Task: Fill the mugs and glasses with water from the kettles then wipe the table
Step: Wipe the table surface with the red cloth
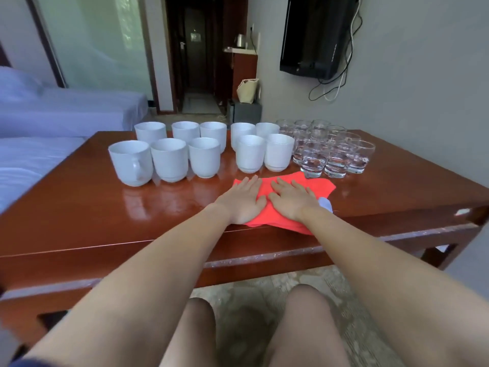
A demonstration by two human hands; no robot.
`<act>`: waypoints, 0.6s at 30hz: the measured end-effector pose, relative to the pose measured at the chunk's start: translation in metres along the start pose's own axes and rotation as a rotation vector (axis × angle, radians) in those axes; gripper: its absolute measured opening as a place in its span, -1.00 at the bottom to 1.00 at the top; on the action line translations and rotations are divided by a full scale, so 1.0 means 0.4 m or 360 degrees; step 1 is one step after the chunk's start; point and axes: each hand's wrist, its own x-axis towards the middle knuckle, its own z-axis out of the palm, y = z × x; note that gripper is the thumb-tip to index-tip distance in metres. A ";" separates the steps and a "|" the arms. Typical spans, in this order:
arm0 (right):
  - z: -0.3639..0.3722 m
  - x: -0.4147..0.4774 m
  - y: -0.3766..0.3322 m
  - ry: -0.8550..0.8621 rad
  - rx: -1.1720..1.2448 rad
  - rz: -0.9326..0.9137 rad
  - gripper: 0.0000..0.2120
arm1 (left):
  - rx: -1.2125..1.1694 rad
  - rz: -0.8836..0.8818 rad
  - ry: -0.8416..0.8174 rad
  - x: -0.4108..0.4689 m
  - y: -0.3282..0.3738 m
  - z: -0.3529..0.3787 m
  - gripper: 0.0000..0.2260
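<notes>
A red cloth (321, 185) lies flat on the glossy brown table (92, 207), near its front edge. My left hand (244, 200) and my right hand (291, 198) press on it side by side, fingers straight and spread. Behind them stand several white mugs (169, 158) in two rows on the left and middle. Several clear glasses (336, 154) holding water are clustered at the back right. No kettle stands on the table.
A metal kettle (240, 40) sits on a far shelf by the doorway. Beds with white sheets (39, 152) lie to the left of the table. A dark TV (315, 35) hangs on the right wall. My knees are below the table's front edge.
</notes>
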 end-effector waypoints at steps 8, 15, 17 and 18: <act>0.011 0.002 -0.072 0.0019 -0.0013 -0.0365 -0.32 | 0.0063 -0.0173 0.0060 -0.118 -0.095 -0.025 -0.47; 0.025 0.047 -0.069 -0.0057 0.0041 -0.0366 -0.42 | -0.0105 -0.0174 0.0057 -0.094 -0.107 -0.024 -0.46; 0.029 0.066 -0.089 -0.0050 0.0025 -0.0341 -0.43 | -0.0081 -0.0175 0.0051 -0.088 -0.132 -0.031 -0.47; 0.031 0.074 -0.101 -0.0048 0.0020 -0.0328 -0.44 | -0.0060 -0.0184 0.0041 -0.086 -0.143 -0.036 -0.48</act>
